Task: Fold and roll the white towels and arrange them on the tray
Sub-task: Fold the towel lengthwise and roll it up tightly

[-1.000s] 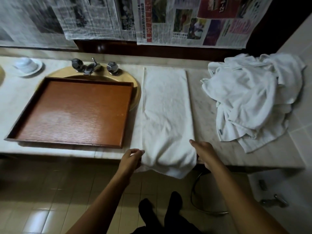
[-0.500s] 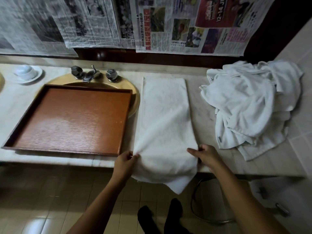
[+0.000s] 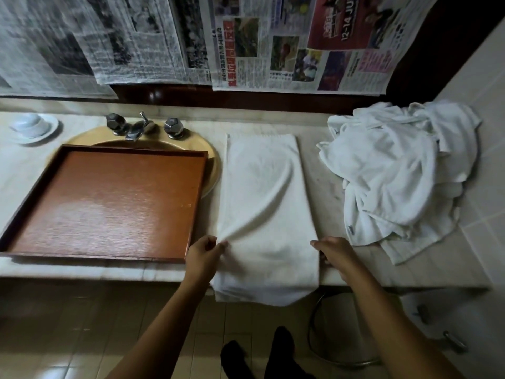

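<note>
Just left of your left fingers sits the brown tray (image 3: 109, 201), flat on the counter (image 3: 322, 187), its near right corner almost touching your knuckles. It holds nothing. Its far edge overlaps the yellow sink (image 3: 214, 162), and beyond that stands the tap (image 3: 136, 129) with a knob on each side. Far off to the left of your fingers a white cup (image 3: 27, 123) rests on a saucer (image 3: 49, 131). Right of your right fingers, and further back, a heap of towels (image 3: 393, 173) lies crumpled against the tiled side wall; one loose corner of it spreads over the counter close to your right wrist. Newspaper sheets (image 3: 273, 45) hang along the back wall. Nothing lies between your two hands except the cloth itself.

The long towel (image 3: 265, 192) runs straight away from your fingers as a narrow folded strip, its far end near the back of the counter and its near end drooping over the front edge towards the floor, above your feet (image 3: 281, 343).

Your left hand (image 3: 203, 251) pinches the strip's left edge between thumb and fingertips, and creases fan out across the cloth from that pinch. Your right hand (image 3: 332, 251) grips the right edge at the same level, one finger laid on top pointing inwards, the others curled down beside the edge. Both forearms reach in from below, wrists low, backs of the hands up.
</note>
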Tool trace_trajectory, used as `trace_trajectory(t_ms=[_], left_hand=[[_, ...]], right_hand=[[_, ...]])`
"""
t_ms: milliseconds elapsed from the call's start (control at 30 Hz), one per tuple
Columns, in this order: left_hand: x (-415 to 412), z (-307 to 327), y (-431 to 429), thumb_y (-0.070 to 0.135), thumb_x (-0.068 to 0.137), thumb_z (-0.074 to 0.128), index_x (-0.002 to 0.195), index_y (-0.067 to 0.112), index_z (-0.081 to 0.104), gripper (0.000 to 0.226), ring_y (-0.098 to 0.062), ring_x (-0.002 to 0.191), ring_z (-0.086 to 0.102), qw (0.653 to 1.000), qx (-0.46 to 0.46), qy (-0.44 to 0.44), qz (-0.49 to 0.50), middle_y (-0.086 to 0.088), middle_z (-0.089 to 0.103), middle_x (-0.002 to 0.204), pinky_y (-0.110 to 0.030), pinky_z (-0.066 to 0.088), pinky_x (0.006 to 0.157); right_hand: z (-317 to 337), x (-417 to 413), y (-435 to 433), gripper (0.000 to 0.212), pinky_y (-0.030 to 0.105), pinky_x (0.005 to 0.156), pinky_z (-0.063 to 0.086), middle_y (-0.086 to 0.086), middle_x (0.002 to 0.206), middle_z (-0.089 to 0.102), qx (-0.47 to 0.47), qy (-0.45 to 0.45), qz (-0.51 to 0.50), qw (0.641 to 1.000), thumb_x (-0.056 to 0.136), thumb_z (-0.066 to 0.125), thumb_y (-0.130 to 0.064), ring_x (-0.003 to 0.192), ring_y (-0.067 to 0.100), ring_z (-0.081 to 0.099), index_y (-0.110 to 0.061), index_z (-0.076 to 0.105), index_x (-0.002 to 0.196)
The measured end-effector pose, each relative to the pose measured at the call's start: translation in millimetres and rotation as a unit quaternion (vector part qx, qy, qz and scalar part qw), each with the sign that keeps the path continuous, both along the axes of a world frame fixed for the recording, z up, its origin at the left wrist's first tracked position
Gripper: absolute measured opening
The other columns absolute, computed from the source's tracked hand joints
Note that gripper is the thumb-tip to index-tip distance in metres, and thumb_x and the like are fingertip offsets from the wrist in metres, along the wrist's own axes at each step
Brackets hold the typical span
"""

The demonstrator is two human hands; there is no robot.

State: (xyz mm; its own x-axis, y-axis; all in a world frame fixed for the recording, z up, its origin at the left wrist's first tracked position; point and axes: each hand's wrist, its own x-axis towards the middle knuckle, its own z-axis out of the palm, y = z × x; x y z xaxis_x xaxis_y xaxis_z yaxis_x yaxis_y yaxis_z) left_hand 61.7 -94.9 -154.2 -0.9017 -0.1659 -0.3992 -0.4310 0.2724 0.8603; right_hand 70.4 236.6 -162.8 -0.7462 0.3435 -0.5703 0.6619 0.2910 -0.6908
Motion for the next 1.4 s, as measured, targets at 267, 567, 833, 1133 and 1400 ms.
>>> trace_trajectory(t_ms=[267,567,833,1133,1400], left_hand=[[-28.8,-15.7,1.8,0.035,0.090,0.076,0.078,0.007,0.072,0.031,-0.018,0.065,0.058,0.991,-0.081,-0.088,-0.063,-0.002,0.063,0.067,-0.028,0.042,0.058],[-81.0,5.7,23.8,0.008,0.092,0.072,0.079,0.001,0.070,0.016,-0.008,0.036,0.046,0.994,0.047,-0.067,0.076,0.003,0.054,0.046,-0.019,0.035,0.036],[-100.1,-15.2,29.4,0.026,0.092,0.072,0.095,0.014,0.076,0.012,-0.021,0.076,0.070,0.991,-0.119,-0.057,0.034,-0.003,0.074,0.084,-0.032,0.054,0.069],[-168.5,-11.3,47.4,0.034,0.074,0.078,0.074,0.014,0.074,0.020,-0.024,0.060,0.064,0.991,-0.035,-0.031,0.128,-0.001,0.068,0.062,-0.040,0.054,0.061],[-207.8,-7.5,58.0,0.033,0.090,0.074,0.062,0.015,0.064,0.034,-0.015,0.057,0.056,0.993,-0.104,-0.044,0.038,0.010,0.058,0.050,-0.029,0.039,0.058]], right_hand=[[4.1,-34.3,-2.0,0.038,0.037,0.075,0.056,0.002,0.074,0.072,0.107,-0.028,0.070,0.991,0.083,0.074,-0.050,0.077,0.023,0.069,-0.013,0.068,0.076],[6.6,-108.0,7.4,0.044,0.035,0.060,0.036,0.001,0.057,0.052,0.126,0.007,0.084,0.988,0.087,0.068,-0.043,0.065,0.027,0.054,-0.012,0.050,0.061],[-3.1,-152.5,31.5,0.022,0.028,0.061,0.050,0.008,0.081,0.068,-0.037,0.002,0.056,0.998,0.087,0.080,-0.023,0.072,0.020,0.062,-0.005,0.072,0.097],[-2.8,-213.8,37.8,0.039,0.038,0.067,0.051,0.011,0.064,0.061,0.063,0.042,0.075,0.994,0.089,0.074,-0.032,0.065,0.025,0.057,0.004,0.066,0.077],[-7.3,-238.4,44.9,0.031,0.028,0.061,0.050,0.001,0.056,0.063,0.086,0.020,0.077,0.993,0.086,0.077,-0.035,0.056,0.018,0.058,-0.012,0.067,0.069]])
